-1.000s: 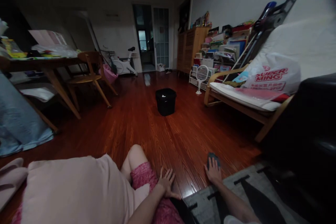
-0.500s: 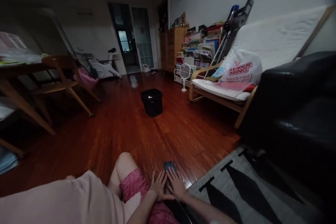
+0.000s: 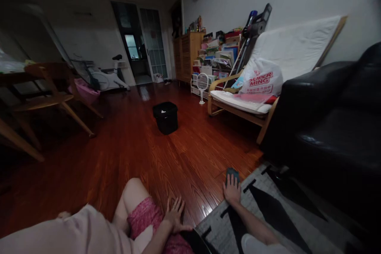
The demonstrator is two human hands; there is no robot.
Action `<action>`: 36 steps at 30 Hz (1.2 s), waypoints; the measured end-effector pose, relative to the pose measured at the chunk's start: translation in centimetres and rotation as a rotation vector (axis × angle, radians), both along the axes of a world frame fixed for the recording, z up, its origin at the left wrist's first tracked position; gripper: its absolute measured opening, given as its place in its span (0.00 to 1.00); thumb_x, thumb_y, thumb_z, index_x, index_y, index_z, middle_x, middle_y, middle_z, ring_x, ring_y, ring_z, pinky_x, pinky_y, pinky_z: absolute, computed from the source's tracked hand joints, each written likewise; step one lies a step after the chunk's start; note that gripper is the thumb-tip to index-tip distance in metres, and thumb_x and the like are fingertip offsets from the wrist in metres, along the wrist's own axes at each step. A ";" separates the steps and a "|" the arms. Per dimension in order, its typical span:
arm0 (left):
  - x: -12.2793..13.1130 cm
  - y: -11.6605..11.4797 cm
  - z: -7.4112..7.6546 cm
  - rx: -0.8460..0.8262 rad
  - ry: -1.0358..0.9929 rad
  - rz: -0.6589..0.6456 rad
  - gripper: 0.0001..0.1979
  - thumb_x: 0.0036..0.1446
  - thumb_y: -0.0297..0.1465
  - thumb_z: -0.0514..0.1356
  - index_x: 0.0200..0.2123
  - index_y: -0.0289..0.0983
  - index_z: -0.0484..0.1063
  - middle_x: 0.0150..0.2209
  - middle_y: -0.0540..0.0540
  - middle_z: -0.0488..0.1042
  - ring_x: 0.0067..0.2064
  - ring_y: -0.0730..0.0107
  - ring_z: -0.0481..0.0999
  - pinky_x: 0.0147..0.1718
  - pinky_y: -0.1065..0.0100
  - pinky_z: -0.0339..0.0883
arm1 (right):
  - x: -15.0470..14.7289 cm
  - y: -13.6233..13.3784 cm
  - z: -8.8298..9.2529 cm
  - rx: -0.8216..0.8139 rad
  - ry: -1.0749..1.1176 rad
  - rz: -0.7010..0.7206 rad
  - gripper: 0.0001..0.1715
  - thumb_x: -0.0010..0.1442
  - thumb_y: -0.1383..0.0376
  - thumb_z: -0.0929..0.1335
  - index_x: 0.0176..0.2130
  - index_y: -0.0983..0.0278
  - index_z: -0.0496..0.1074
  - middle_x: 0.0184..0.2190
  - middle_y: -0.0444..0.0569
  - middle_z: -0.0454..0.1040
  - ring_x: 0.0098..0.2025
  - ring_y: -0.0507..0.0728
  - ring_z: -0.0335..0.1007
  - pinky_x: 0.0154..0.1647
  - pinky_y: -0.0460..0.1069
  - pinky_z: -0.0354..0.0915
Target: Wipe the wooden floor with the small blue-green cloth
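My right hand (image 3: 232,191) lies flat with its fingers spread on a dark blue-grey cloth (image 3: 233,174), pressing it to the wooden floor beside the rug's edge. Part of the cloth is hidden under the palm and fingers. My left hand (image 3: 175,214) is stretched out low over the floor, close to the pink shorts (image 3: 146,211), and holds nothing. Whether its palm touches the floor I cannot tell. Farther ahead on the floor stands a black bucket (image 3: 167,121) with a small white mark on top.
A grey and black patterned rug (image 3: 279,206) covers the right foreground. Behind it are a black sofa (image 3: 330,103) and a white-cushioned armchair (image 3: 300,47) bearing a plastic bag (image 3: 262,79). At left stands a wooden chair (image 3: 47,101). An exercise bike (image 3: 108,77) is farther back.
My right hand has slid right and forward with the cloth, away from my left hand, to the rug's edge. My left hand stays near the shorts. The view has turned slightly right.
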State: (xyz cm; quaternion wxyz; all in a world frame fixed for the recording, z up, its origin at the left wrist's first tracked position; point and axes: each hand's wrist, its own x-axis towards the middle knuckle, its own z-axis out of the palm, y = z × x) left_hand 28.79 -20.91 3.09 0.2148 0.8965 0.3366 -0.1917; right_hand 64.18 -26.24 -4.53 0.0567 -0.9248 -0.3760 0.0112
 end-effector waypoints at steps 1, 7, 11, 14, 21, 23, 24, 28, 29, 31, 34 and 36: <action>0.0 0.0 0.0 0.001 -0.001 -0.003 0.58 0.52 0.68 0.40 0.74 0.34 0.37 0.74 0.38 0.31 0.74 0.45 0.31 0.68 0.40 0.22 | -1.1 -0.2 -0.2 0.004 -0.011 -0.009 0.36 0.68 0.60 0.55 0.71 0.71 0.53 0.73 0.63 0.48 0.73 0.68 0.45 0.71 0.65 0.41; -0.1 -0.1 0.8 -0.015 -0.011 0.006 0.58 0.52 0.68 0.38 0.74 0.33 0.36 0.74 0.37 0.31 0.74 0.46 0.32 0.68 0.39 0.22 | -12.4 0.8 -0.8 0.069 0.096 0.313 0.37 0.66 0.62 0.56 0.72 0.66 0.53 0.73 0.55 0.48 0.75 0.67 0.40 0.72 0.66 0.40; -0.1 -0.2 0.5 -0.009 -0.027 0.012 0.59 0.52 0.68 0.38 0.74 0.33 0.34 0.74 0.37 0.30 0.74 0.45 0.32 0.68 0.40 0.23 | -19.2 1.4 -1.8 0.060 0.210 0.691 0.41 0.63 0.61 0.61 0.72 0.60 0.51 0.74 0.49 0.45 0.75 0.66 0.40 0.72 0.65 0.43; 0.1 -0.2 0.1 0.018 -0.012 0.032 0.59 0.52 0.69 0.38 0.74 0.32 0.33 0.74 0.38 0.30 0.74 0.44 0.31 0.68 0.40 0.23 | -20.2 2.0 -1.6 0.055 0.272 0.954 0.42 0.63 0.59 0.63 0.72 0.57 0.51 0.74 0.49 0.45 0.75 0.64 0.41 0.73 0.62 0.44; 0.4 -0.3 0.4 0.011 -0.013 0.032 0.60 0.51 0.70 0.37 0.74 0.33 0.34 0.74 0.37 0.31 0.74 0.45 0.32 0.68 0.38 0.21 | -8.2 2.8 1.5 -0.002 0.115 0.549 0.36 0.68 0.59 0.56 0.72 0.63 0.53 0.74 0.52 0.49 0.74 0.61 0.43 0.72 0.60 0.44; 0.5 -0.3 0.6 0.003 -0.021 0.037 0.61 0.51 0.71 0.38 0.74 0.33 0.35 0.74 0.37 0.32 0.74 0.44 0.32 0.67 0.38 0.21 | -3.9 2.2 1.3 -0.038 0.036 0.328 0.36 0.68 0.58 0.54 0.71 0.65 0.54 0.73 0.54 0.50 0.74 0.63 0.46 0.72 0.61 0.45; 0.5 -0.3 0.7 -0.001 -0.027 0.040 0.61 0.50 0.71 0.39 0.74 0.33 0.35 0.74 0.37 0.32 0.74 0.43 0.32 0.67 0.38 0.20 | -2.2 1.8 1.0 -0.046 0.000 0.239 0.36 0.68 0.58 0.54 0.71 0.66 0.54 0.73 0.55 0.51 0.73 0.64 0.47 0.71 0.62 0.45; 0.5 -0.2 0.9 -0.035 -0.049 0.044 0.63 0.49 0.71 0.40 0.74 0.32 0.36 0.74 0.36 0.32 0.74 0.43 0.32 0.67 0.38 0.18 | 0.1 0.0 -0.9 -0.066 -0.106 0.054 0.37 0.68 0.57 0.53 0.70 0.70 0.56 0.72 0.62 0.52 0.71 0.69 0.51 0.70 0.65 0.46; 0.5 -0.1 1.0 -0.049 -0.052 0.043 0.64 0.48 0.72 0.41 0.74 0.31 0.36 0.74 0.35 0.32 0.74 0.44 0.32 0.67 0.38 0.17 | -0.7 -0.3 -1.4 -0.065 -0.118 0.051 0.38 0.68 0.58 0.53 0.70 0.71 0.56 0.72 0.64 0.52 0.71 0.71 0.52 0.70 0.66 0.46; 0.5 -0.1 1.2 -0.072 -0.058 0.042 0.65 0.47 0.72 0.42 0.73 0.29 0.36 0.74 0.34 0.32 0.74 0.44 0.31 0.66 0.38 0.16 | -3.8 -0.8 -2.3 -0.045 -0.116 0.103 0.37 0.68 0.59 0.54 0.70 0.72 0.56 0.71 0.65 0.52 0.71 0.72 0.52 0.69 0.68 0.46; 0.3 -0.2 1.4 -0.075 -0.060 0.045 0.65 0.47 0.72 0.42 0.74 0.30 0.35 0.74 0.35 0.31 0.74 0.45 0.31 0.66 0.39 0.16 | -10.5 -1.1 -3.2 -0.003 -0.056 0.306 0.38 0.67 0.58 0.55 0.71 0.70 0.55 0.72 0.63 0.51 0.72 0.71 0.49 0.69 0.68 0.47; 0.2 -0.3 1.3 -0.063 -0.072 0.042 0.63 0.49 0.72 0.39 0.74 0.32 0.34 0.74 0.36 0.31 0.74 0.47 0.31 0.67 0.40 0.18 | -15.0 -1.0 -3.5 -0.010 0.001 0.481 0.38 0.67 0.57 0.57 0.72 0.66 0.53 0.73 0.59 0.49 0.73 0.69 0.45 0.69 0.67 0.47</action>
